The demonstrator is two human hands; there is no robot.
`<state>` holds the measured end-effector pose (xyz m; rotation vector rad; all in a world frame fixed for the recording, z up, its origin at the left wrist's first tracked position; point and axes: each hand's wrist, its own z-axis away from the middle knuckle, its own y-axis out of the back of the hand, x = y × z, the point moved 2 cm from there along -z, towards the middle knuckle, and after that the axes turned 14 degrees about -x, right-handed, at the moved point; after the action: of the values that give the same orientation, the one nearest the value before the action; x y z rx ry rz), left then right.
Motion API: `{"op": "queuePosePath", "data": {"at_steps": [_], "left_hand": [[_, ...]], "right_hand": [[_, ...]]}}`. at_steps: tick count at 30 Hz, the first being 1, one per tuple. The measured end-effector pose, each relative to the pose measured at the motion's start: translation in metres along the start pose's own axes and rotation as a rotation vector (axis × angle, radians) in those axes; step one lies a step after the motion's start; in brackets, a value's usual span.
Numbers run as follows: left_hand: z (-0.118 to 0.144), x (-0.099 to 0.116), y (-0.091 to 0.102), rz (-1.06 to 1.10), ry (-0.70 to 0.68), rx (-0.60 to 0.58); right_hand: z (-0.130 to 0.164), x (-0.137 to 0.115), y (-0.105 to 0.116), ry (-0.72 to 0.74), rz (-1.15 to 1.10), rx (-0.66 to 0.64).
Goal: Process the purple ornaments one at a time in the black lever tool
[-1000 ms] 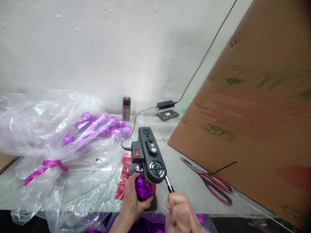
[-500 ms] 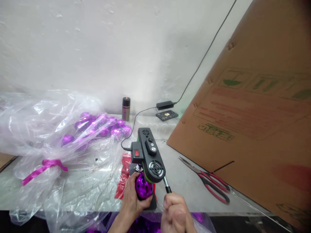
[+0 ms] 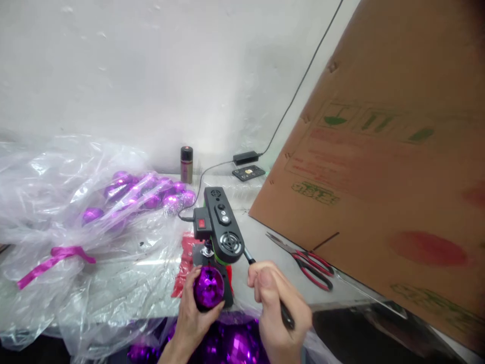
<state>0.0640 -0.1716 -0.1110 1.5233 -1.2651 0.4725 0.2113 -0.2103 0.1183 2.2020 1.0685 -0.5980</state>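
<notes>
I see the left hand (image 3: 193,308) with its fingers curled around a shiny purple ball (image 3: 208,288). The fingers hug the ball from below and from the left side. The ball sits at the front of the little black machine (image 3: 220,235), right under its round grey end and touching its black base.

The right hand (image 3: 275,303) is closed tight around the machine's black lever (image 3: 248,258). The lever sticks out from the right side of the machine, goes through the fist and pokes out below it.

The machine has a red switch (image 3: 201,223) on its left side and a black cord running back toward the wall. Some red stuff (image 3: 184,263) lies flat under it.

To the left is a big clear plastic bag (image 3: 56,202) with more purple balls (image 3: 151,194) inside and a pink ribbon (image 3: 53,258) on it. More purple balls (image 3: 235,349) lie below the table edge, near my wrists.

To the right, red scissors (image 3: 310,260) lie on the table (image 3: 265,242), just beside a big brown cardboard sheet (image 3: 379,177) that leans over them. Far back by the wall stand a small dark can (image 3: 186,164), a black power block (image 3: 245,157) and a flat black remote (image 3: 248,173).
</notes>
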Motion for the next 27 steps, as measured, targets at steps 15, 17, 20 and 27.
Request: {"op": "queuePosePath", "data": {"at_steps": [15,17,20,27], "left_hand": [[0.068,0.065,-0.066,-0.089,-0.117,-0.683],[0.067,0.068,-0.059,-0.133,-0.146,-0.641],[0.067,0.072,-0.029,-0.194,-0.323,-0.554],[-0.037,0.019,0.104,-0.248,-0.111,0.037]], "right_hand": [[0.005,0.009,0.02,0.164,0.129,-0.352],[0.006,0.009,0.019,0.161,0.121,-0.349],[0.007,0.008,0.019,0.149,0.111,-0.334],[0.015,0.014,0.019,0.107,0.103,-0.353]]}}
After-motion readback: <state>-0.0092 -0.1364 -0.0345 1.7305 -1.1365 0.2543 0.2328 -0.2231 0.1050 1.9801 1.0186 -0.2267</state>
